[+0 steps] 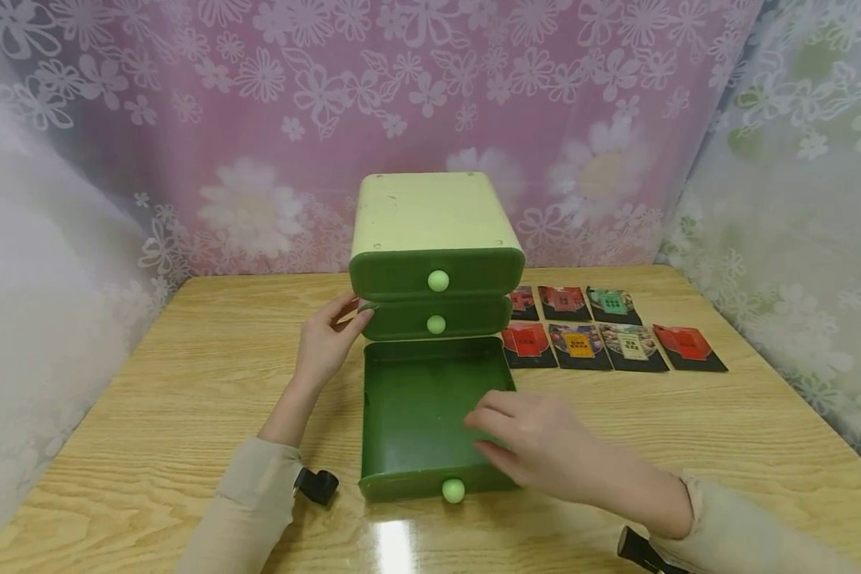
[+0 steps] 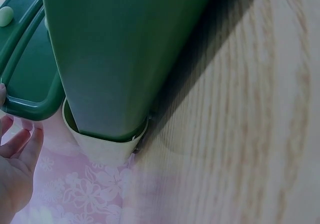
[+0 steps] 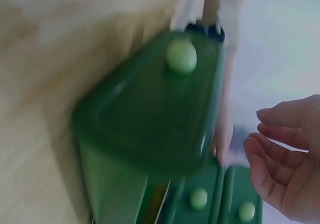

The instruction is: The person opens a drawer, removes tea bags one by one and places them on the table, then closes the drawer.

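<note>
A small drawer cabinet (image 1: 430, 207) with a pale yellow-green shell stands on the table, its green drawers stacked one above another. The bottom drawer (image 1: 430, 406) is pulled far out, and its green floor shows. At the left edge of the middle drawer (image 1: 473, 315), my left hand (image 1: 324, 343) grips with the thumb on the front panel and the fingers behind the rim (image 2: 37, 109). Over the right side of the bottom drawer is my right hand (image 1: 538, 438), fingers loosely bent, holding nothing. In the right wrist view it stays apart from the round knob (image 3: 181, 56).
Several flat packets, among them a red one (image 1: 689, 348) and a green one (image 1: 612, 303), lie in two rows to the right of the cabinet. Flowered curtains (image 1: 258, 119) hang behind and beside the wooden table (image 1: 208, 383).
</note>
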The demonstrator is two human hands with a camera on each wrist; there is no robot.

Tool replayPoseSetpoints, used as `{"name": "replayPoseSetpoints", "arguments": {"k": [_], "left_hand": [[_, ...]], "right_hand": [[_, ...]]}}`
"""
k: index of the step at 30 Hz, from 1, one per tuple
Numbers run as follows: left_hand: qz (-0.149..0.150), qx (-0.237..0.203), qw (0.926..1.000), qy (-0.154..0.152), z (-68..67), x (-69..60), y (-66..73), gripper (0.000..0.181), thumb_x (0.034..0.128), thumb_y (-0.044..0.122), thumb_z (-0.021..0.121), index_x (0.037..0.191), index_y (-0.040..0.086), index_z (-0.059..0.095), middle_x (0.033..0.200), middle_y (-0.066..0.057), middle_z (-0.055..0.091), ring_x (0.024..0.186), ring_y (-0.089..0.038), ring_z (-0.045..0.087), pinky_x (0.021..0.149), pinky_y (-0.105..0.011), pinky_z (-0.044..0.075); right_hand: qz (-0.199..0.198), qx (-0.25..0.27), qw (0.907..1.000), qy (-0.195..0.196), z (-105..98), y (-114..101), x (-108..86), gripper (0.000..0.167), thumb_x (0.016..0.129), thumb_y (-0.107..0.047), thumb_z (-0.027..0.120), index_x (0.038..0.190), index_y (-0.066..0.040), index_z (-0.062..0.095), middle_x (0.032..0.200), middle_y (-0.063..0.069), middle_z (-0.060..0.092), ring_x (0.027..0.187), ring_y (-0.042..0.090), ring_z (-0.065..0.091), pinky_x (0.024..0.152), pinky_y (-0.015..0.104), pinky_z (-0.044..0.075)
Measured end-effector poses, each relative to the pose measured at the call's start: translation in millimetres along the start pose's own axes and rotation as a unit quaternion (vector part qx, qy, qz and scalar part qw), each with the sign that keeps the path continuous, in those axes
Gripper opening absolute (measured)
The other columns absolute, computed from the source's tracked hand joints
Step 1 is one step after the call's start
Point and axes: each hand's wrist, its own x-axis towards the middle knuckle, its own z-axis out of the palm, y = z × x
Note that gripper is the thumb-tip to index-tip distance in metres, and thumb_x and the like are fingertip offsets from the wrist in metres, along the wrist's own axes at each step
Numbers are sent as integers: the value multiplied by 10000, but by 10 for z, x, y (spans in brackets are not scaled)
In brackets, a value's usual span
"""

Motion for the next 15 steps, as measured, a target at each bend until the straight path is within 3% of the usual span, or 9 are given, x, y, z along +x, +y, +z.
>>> {"name": "replayPoseSetpoints", "arguments": {"k": [3,6,10,15], "left_hand": [[-75,42,10000,-46,-3,-49,135,486,909,190,617,1326,-22,484,1311,-191,502,1200,-294,487,954,-374,465],[-106,116,9999,-69,-9,-95,251,480,918,164,600,1331,-42,467,1318,-209,489,1201,-315,482,954,-384,465],[-70,106,9999,-69,-4,-103,272,470,917,148,601,1323,-48,472,1315,-210,491,1198,-315,486,948,-370,471],[-12,3,10000,-39,4,-101,251,467,908,142,615,1314,-46,484,1306,-208,501,1192,-323,490,943,-366,474]], "right_hand": [[-385,-18,9992,-97,69,-127,13,244,735,-70,760,945,-96,639,888,-20,595,729,73,593,617,133,506],[-805,-43,9964,-252,156,-231,21,69,903,-131,600,950,-98,638,907,-19,583,741,74,578,648,117,500],[-1518,-536,9860,-445,265,-313,13,316,1012,-91,331,940,-109,638,904,-24,569,704,64,538,586,78,453],[-2152,-1425,9631,-760,353,-341,-16,446,1011,-18,225,945,-133,650,896,-26,568,636,61,479,517,101,406]]}}
